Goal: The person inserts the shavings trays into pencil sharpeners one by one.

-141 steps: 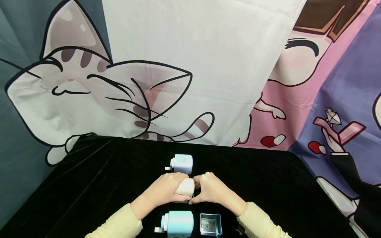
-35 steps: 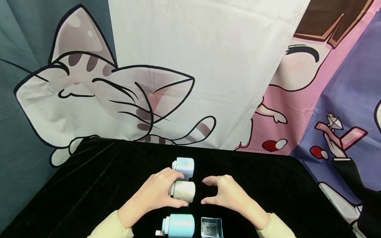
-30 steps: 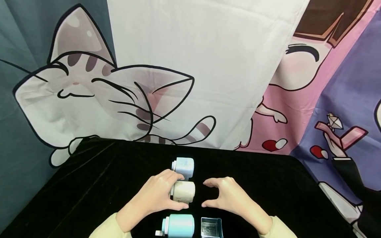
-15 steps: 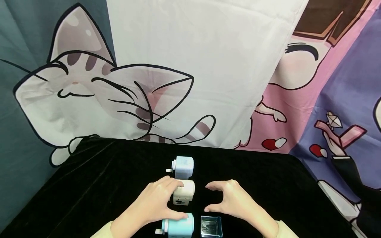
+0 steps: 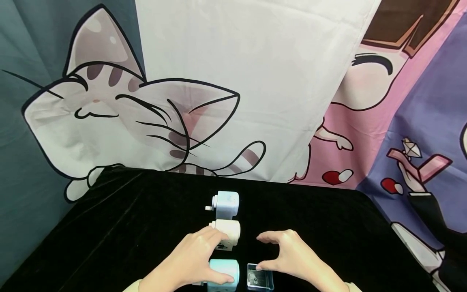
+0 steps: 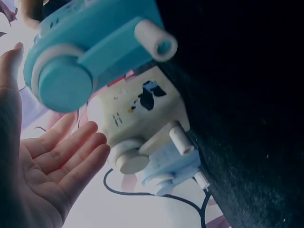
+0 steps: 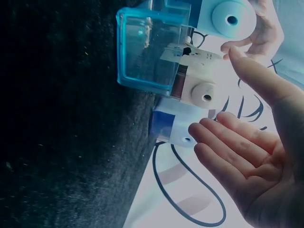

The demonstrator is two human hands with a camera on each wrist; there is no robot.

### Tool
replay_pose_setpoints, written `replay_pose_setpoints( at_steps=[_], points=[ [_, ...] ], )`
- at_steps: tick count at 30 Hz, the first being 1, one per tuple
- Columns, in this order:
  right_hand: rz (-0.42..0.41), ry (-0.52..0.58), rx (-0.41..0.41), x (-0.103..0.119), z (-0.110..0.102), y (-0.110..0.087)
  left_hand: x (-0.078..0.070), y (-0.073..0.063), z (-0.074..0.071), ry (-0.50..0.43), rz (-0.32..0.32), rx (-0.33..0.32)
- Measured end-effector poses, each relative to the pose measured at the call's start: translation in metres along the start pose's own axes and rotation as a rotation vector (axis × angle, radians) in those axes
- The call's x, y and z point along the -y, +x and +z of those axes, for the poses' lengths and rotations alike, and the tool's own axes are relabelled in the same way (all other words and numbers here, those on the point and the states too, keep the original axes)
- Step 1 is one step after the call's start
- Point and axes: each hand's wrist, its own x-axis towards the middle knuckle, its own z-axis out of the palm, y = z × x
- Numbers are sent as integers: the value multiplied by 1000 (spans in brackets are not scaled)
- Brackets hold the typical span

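Note:
Three hand-crank pencil sharpeners stand in a line: a teal pencil sharpener (image 5: 225, 268) nearest, a cream pencil sharpener (image 5: 232, 234) behind it, and a pale blue pencil sharpener (image 5: 227, 204) farthest. My left hand (image 5: 197, 256) hovers by the teal one, thumb across its top in the head view. Its fingers reach over the cream one's left side; the left wrist view shows them extended, gripping nothing. A clear, blue-tinted shavings drawer (image 7: 122, 52) sits right of the teal sharpener. Near it, my right hand (image 5: 293, 256) holds nothing, thumb and fingers apart.
Black velvet cloth (image 5: 146, 227) covers the table. Behind its far edge hangs a printed backdrop (image 5: 219, 52) with a cartoon cat. White-knobbed cranks (image 6: 156, 40) stick out on the sharpeners' left sides.
Earlier both hands were at the cream sharpener, the left gripping it. The left released it and moved nearer to the teal sharpener. The right drew back right and toward the drawer.

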Motion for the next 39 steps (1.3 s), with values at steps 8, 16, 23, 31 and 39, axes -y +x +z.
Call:
replay_pose_setpoints(
  at_steps=[8,16,23,31,39],
  points=[
    [30,-2,36,-5,5,-11,-4,-7,9,-18,-7,74],
    [169,119,183,-5,7,-22,-5,-10,11,-87,-51,155],
    [200,113,201,-9,10,-29,-4,-13,12,-66,-66,177],
    [190,169,226,-15,14,-33,-3,-17,17,-25,-8,143],
    [189,201,241,-21,20,-38,-2,-18,20,-1,31,115]
  ],
)
